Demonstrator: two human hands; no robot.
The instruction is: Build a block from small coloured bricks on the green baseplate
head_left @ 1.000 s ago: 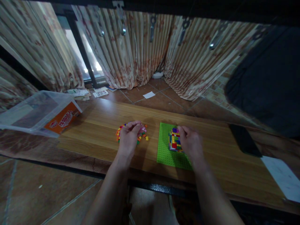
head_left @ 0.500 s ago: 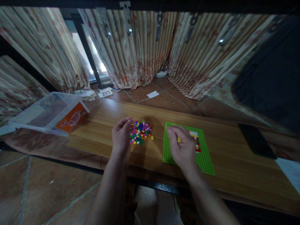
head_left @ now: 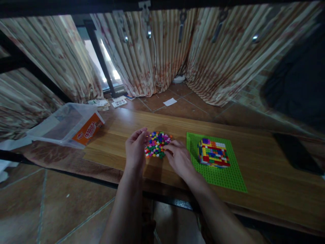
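A pile of small toy bricks [head_left: 157, 144] in many colours lies on the wooden table. At its left edge is my left hand [head_left: 136, 145], thumb and fingers bent together; anything between them is too small to make out. From the other side my right hand [head_left: 179, 154] reaches to the pile's right edge, its thumb and fingertips closing on a small brick that they mostly cover. Right of that hand, a multicoloured brick block [head_left: 214, 153] with a hollow middle sits on a green baseplate [head_left: 224, 181]. A purple piece tops its back left corner.
A clear plastic box [head_left: 59, 127] with an orange label stands at the table's left end. On the right lies a dark flat object [head_left: 296, 154]. The wooden tabletop [head_left: 122, 127] ends at a dark front edge. Papers [head_left: 119, 102] and curtains [head_left: 162, 57] are beyond it.
My right hand has moved left from the baseplate to the brick pile, uncovering the brick block. The left hand stays beside the pile. The whole view has shifted slightly.
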